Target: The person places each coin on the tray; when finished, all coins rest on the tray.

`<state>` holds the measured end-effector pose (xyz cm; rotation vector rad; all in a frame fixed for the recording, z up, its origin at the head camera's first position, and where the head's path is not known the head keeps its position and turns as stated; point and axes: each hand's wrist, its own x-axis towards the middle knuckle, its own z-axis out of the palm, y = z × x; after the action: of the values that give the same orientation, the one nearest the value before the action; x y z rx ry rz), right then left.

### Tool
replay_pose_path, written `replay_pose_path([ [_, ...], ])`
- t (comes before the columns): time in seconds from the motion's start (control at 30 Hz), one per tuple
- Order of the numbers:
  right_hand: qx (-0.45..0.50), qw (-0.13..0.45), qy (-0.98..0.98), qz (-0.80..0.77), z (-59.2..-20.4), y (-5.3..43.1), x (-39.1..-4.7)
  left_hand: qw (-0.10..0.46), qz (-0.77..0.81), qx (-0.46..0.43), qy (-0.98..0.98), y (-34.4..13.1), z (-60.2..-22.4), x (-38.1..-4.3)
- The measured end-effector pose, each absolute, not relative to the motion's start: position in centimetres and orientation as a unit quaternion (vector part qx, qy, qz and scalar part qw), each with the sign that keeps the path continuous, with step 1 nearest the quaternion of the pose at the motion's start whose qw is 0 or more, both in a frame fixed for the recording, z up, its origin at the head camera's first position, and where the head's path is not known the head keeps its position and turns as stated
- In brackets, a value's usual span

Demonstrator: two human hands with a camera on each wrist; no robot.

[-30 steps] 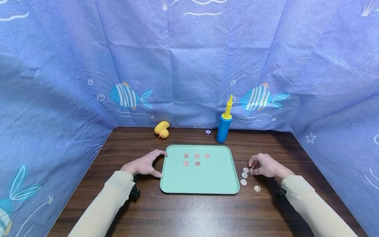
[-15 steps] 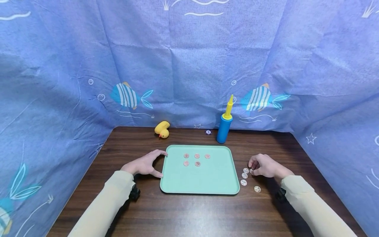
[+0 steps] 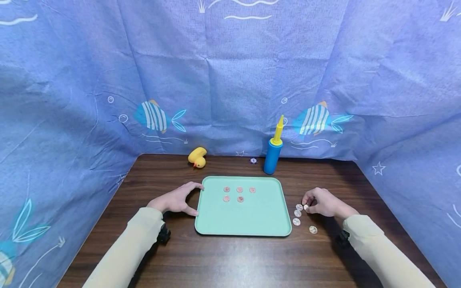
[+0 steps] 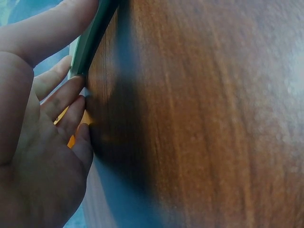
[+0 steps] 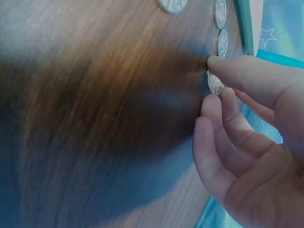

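Note:
My right hand (image 3: 321, 202) is low over the table, right of the green tray (image 3: 241, 224). Its thumb and fingertips pinch a silver coin (image 5: 215, 84) by the edge, tilted up in the right wrist view. Three more silver coins (image 3: 297, 213) lie in a loose column between this hand and the tray, and one silver coin (image 3: 313, 229) lies closer to me. On the tray are several copper-coloured coins (image 3: 239, 199) in two rows. My left hand (image 3: 176, 199) touches the tray's left rim, thumb and fingers spread apart; the left wrist view shows its fingertips at the tray's side.
At the back of the brown wooden table (image 3: 230, 264) sit a yellow rubber duck (image 3: 197, 157), a small round purple-and-white piece (image 3: 253, 160) and an upright blue hand pump (image 3: 272, 158) with a yellow top. A blue fish-print cloth (image 3: 237, 80) hangs behind and at both sides.
The coin at my right fingertips shows more of its face now, tilted up between thumb and fingers. My left hand and the tray have stayed in place.

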<state>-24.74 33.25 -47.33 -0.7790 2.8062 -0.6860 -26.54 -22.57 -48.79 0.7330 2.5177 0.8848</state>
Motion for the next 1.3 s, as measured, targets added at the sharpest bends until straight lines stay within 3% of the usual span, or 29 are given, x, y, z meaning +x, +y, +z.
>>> replay_pose_path([
  [0.6,-0.265,0.064,0.932,-0.24,-46.97,33.49,-24.7,0.187,0.319,0.259,0.892,-22.49,-48.66,-26.65],
  [1.3,-0.262,0.137,0.87,-0.395,-46.5,32.5,-25.38,0.188,0.313,0.266,0.892,-22.69,-49.03,-26.87],
])
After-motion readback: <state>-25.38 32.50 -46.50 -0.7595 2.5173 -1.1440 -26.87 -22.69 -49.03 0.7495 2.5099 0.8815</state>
